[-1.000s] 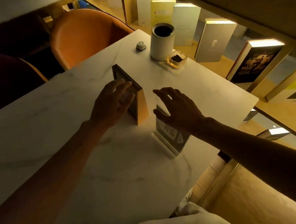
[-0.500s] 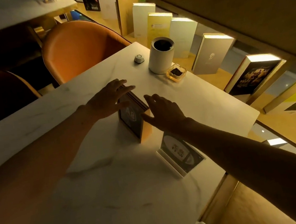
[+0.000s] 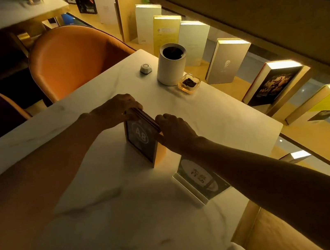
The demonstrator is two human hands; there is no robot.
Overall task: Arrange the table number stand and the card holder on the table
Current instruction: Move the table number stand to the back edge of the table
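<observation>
The table number stand (image 3: 140,140) is a dark upright block with "A8" in a white circle, standing mid-table on the white marble table (image 3: 101,221). My left hand (image 3: 117,110) grips its far top corner. My right hand (image 3: 174,130) holds its near top edge and right side. The clear card holder (image 3: 200,181) with a dark printed card stands just behind my right forearm, near the table's right edge, partly hidden by the arm.
A white cylinder container (image 3: 170,64), a small glass ashtray (image 3: 189,83) and a small round button (image 3: 146,68) sit at the far corner. An orange chair (image 3: 71,59) stands beyond the table. Books (image 3: 227,59) line the lit shelf on the right.
Both hands have closed onto the top of the number stand; earlier they hovered open over it. The right hand moved away from the card holder. The view has shifted nearer.
</observation>
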